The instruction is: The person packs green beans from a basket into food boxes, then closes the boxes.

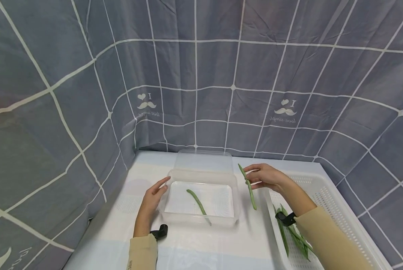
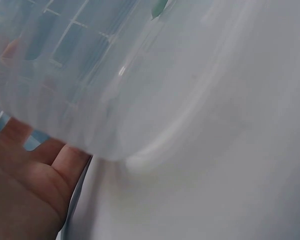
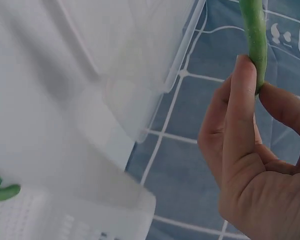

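A long green bean is pinched between the thumb and fingertips of my right hand, held between the clear box and the white basket. The same bean points upward from the fingertips of that hand in the right wrist view. My left hand rests against the left side of the clear plastic box, its fingers fairly straight. Through the left wrist camera, that hand touches the outer wall of the box. One green bean lies inside the box.
A white perforated basket at the right holds several green beans, partly hidden under my right forearm. A clear lid lies behind the box on the pale tabletop. Grey checked curtains enclose the back and sides.
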`<action>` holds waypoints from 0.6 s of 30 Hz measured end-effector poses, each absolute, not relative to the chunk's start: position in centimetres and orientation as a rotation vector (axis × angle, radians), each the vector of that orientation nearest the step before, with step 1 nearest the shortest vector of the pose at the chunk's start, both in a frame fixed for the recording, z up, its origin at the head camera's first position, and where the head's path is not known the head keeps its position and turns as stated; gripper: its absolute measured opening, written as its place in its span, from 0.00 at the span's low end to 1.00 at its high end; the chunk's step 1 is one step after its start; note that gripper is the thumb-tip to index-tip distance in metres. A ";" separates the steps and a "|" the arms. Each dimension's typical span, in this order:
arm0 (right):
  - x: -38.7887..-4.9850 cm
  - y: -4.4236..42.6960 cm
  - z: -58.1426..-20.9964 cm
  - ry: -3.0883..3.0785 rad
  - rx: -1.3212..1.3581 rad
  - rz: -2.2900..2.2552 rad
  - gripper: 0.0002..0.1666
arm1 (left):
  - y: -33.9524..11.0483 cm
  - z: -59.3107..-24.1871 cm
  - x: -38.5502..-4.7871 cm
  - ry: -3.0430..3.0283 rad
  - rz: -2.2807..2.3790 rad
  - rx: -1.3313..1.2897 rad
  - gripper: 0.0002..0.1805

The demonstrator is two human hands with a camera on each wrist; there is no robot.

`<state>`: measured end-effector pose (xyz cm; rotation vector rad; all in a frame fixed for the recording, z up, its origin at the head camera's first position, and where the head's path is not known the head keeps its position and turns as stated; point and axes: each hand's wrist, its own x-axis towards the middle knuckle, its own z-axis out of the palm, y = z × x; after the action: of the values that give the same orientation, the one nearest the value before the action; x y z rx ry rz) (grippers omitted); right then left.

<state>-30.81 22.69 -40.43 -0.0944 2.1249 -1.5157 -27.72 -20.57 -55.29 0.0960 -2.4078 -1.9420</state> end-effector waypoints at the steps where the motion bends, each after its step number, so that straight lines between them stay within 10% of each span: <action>1: -31.0 22.3 -40.5 2.122 -0.090 -1.519 0.34 | -20.6 -55.3 -27.7 -2.408 -1.940 0.098 0.23; 18: -32.8 16.2 -42.4 2.097 -0.042 -1.477 0.29 | -20.4 -55.5 -28.0 -2.384 -1.892 0.086 0.20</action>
<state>-32.84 16.19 -42.42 -0.0420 2.0973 -1.4768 -27.97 -20.36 -55.51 0.0858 -2.3843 -1.8915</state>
